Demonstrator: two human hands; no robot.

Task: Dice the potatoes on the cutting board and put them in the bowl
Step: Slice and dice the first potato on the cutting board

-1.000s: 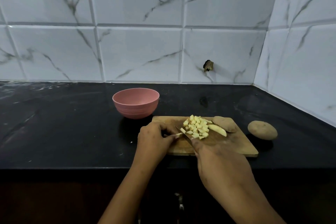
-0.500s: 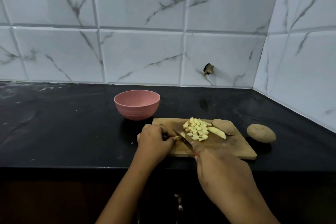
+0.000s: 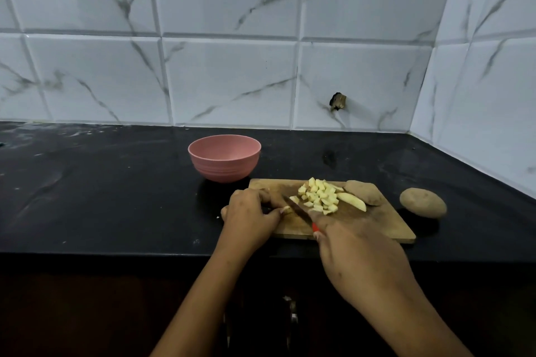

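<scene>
**spudwatch:** what's where on your board rn?

**me:** so my left hand is at the 9 o'clock end of the cutting board, fingers curled down and pinching a small potato piece against the wood. My right hand is wrapped round the red-handled knife. The blade points toward 10 o'clock and sits right beside that piece.

**spudwatch:** and the rest of the spuds?

**me:** the diced pile is near the board's 12 o'clock edge. There's a peeled wedge touching it at its 3 o'clock, and a skin-on half just behind the wedge. One whole potato is off the board on the counter, at 3 o'clock. The pink bowl stands just off the board's 10 o'clock corner.
</scene>
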